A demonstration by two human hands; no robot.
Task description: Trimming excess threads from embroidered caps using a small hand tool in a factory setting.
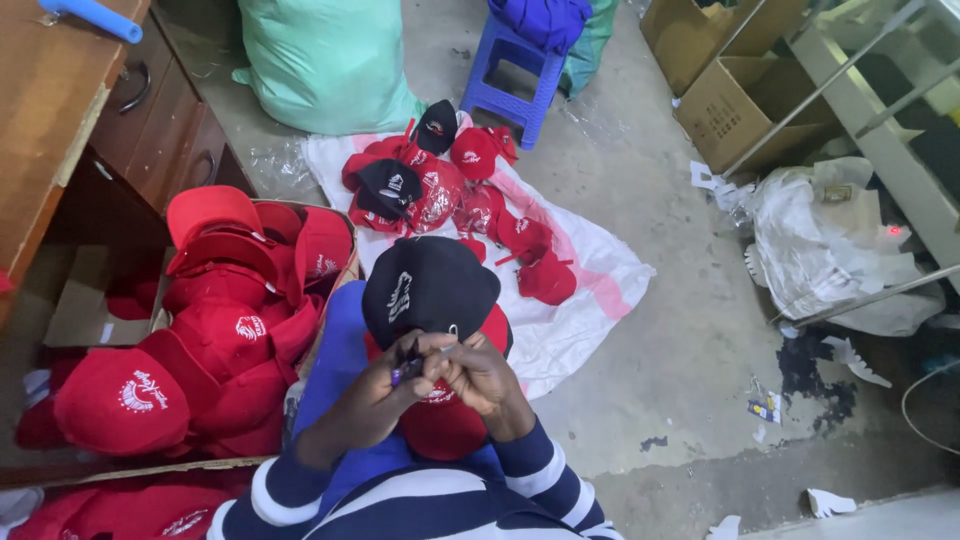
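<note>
Fingers (425, 362) of both hands closed: left hand (385, 385) pinches small dark tool (408, 372), right hand (480, 372) grips black cap (430, 285) on our lap. We judge midway: handled caps (455, 195) heaped on floor sheet (590, 270), red caps (220, 330) in box at left untouched.

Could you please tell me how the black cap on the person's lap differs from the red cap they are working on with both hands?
The black cap is dark with a white emblem; the red cap is bright red. The black cap lies free on the lap, untouched, its crown fully visible; the red cap sits beneath the left hand and right hand, largely hidden by them. Both are peaked caps with white embroidery.
</note>
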